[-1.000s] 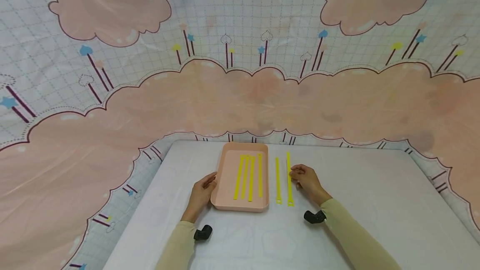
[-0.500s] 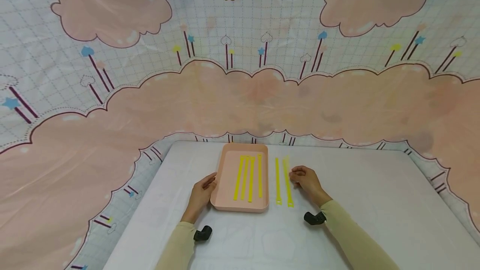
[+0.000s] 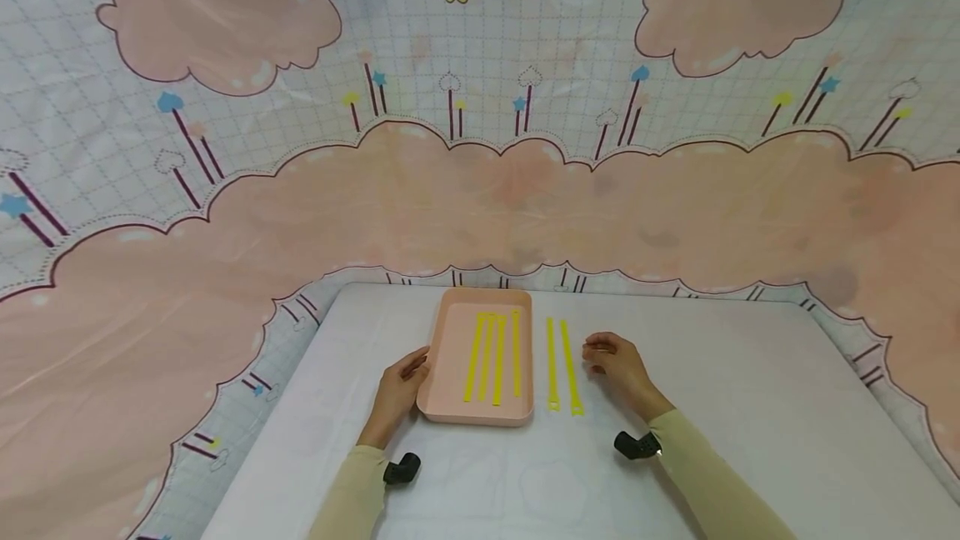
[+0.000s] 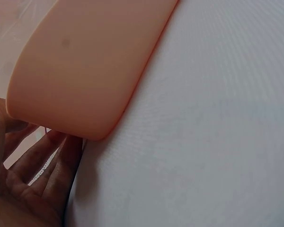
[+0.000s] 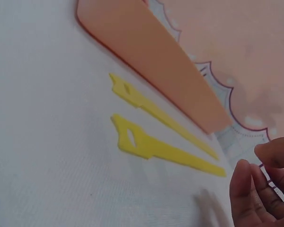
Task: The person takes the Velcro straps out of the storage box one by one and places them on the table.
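Fingertips (image 4: 42, 153) of the relaxed left hand (image 3: 393, 397) against the peach tray (image 3: 446, 373)

Right of the tray, the right hand (image 3: 621, 365), loosely curved, holds nothing beside two yellow cable straps (image 5: 170, 154); four matching straps (image 3: 498, 369) lie inside it. A light pinch near the slotted heads (image 5: 141, 145) should move them straight.

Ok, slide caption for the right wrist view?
Two yellow slotted strips lie on the white surface outside the peach tray, the right hand apart from them.
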Motion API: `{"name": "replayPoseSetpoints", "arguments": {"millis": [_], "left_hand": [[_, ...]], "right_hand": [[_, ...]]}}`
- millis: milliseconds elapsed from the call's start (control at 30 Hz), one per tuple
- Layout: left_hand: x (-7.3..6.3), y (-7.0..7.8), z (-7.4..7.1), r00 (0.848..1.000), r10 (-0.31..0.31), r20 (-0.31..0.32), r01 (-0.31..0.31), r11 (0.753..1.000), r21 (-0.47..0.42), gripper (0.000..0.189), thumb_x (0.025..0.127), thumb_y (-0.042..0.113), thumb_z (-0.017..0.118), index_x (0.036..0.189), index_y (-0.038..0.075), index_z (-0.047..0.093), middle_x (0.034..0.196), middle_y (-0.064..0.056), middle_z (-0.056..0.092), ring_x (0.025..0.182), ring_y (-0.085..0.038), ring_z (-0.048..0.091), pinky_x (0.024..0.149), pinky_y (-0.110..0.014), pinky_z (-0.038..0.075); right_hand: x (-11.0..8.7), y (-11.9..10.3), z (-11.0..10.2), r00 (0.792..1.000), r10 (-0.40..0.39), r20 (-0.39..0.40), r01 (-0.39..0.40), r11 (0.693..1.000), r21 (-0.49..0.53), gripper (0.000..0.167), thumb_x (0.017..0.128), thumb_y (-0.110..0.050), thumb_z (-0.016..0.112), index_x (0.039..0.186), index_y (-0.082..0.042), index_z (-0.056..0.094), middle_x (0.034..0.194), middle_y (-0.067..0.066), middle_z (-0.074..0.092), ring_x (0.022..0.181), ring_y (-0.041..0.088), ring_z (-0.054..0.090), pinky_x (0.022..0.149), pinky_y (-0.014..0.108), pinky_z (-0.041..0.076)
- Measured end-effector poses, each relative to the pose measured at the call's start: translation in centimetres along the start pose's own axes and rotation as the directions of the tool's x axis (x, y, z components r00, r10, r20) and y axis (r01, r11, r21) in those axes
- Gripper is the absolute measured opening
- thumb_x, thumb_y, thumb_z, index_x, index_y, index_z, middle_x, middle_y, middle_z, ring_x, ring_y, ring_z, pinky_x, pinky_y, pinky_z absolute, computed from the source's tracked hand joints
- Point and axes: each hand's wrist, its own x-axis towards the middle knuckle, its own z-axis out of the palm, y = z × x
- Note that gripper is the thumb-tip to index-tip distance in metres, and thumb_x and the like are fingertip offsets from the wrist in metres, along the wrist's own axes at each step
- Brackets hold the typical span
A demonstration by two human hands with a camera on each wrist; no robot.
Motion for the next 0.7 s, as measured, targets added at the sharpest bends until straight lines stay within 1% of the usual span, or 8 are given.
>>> {"name": "replayPoseSetpoints", "arguments": {"millis": [267, 400, 567, 633, 700], "left_hand": [[0.1, 0.2, -0.1, 1.0, 0.003, -0.004, -0.003, 1.0, 0.004, 0.037, 0.097, 0.01, 0.061, 0.133, 0.005, 0.061, 0.131, -0.024, 0.062, 0.122, -0.036, 0.06, 0.106, -0.045, 0.048], [0.0, 0.1, -0.1, 1.0, 0.008, -0.009, -0.008, 1.0, 0.009, 0.037, 0.097, 0.01, 0.06, 0.133, 0.005, 0.061, 0.131, -0.024, 0.062, 0.122, -0.037, 0.06, 0.105, -0.045, 0.049], [-0.1, 0.1, -0.1, 1.0, 0.008, -0.004, -0.008, 1.0, 0.007, 0.037, 0.097, 0.009, 0.06, 0.134, 0.004, 0.06, 0.132, -0.024, 0.061, 0.123, -0.037, 0.059, 0.106, -0.045, 0.048], [-0.1, 0.1, 0.0, 1.0, 0.011, -0.004, -0.01, 1.0, 0.005, 0.037, 0.097, 0.009, 0.06, 0.134, 0.004, 0.06, 0.132, -0.024, 0.061, 0.123, -0.037, 0.059, 0.106, -0.045, 0.048], [-0.1, 0.0, 0.0, 1.0, 0.018, -0.005, -0.018, 1.0, 0.009, 0.037, 0.097, 0.009, 0.06, 0.133, 0.004, 0.061, 0.131, -0.024, 0.062, 0.122, -0.037, 0.06, 0.105, -0.045, 0.049]], "right_hand": [[-1.3, -1.1, -0.2, 0.997, -0.068, 0.022, 0.067, 0.997, 0.049, 0.032, 0.094, -0.011, 0.062, 0.124, -0.001, 0.055, 0.125, 0.021, 0.06, 0.105, 0.024, 0.061, 0.08, 0.023, 0.058], [-2.2, -2.1, -0.3, 0.992, -0.115, 0.049, 0.112, 0.992, 0.06, 0.034, 0.095, -0.012, 0.062, 0.126, 0.0, 0.054, 0.129, 0.024, 0.057, 0.106, 0.023, 0.061, 0.081, 0.024, 0.058], [-3.2, -3.5, 0.1, 0.986, -0.153, 0.065, 0.15, 0.987, 0.053, 0.034, 0.095, -0.012, 0.062, 0.126, 0.0, 0.054, 0.13, 0.024, 0.058, 0.104, 0.019, 0.061, 0.08, 0.024, 0.058], [-3.5, -3.9, 0.3, 0.985, -0.158, 0.067, 0.155, 0.987, 0.049, 0.034, 0.095, -0.012, 0.062, 0.125, 0.0, 0.055, 0.129, 0.023, 0.058, 0.104, 0.02, 0.061, 0.08, 0.024, 0.057], [-3.8, -4.2, 0.7, 0.985, -0.162, 0.066, 0.159, 0.986, 0.047, 0.033, 0.095, -0.012, 0.062, 0.125, 0.0, 0.055, 0.127, 0.022, 0.059, 0.104, 0.024, 0.062, 0.079, 0.023, 0.057]]}}
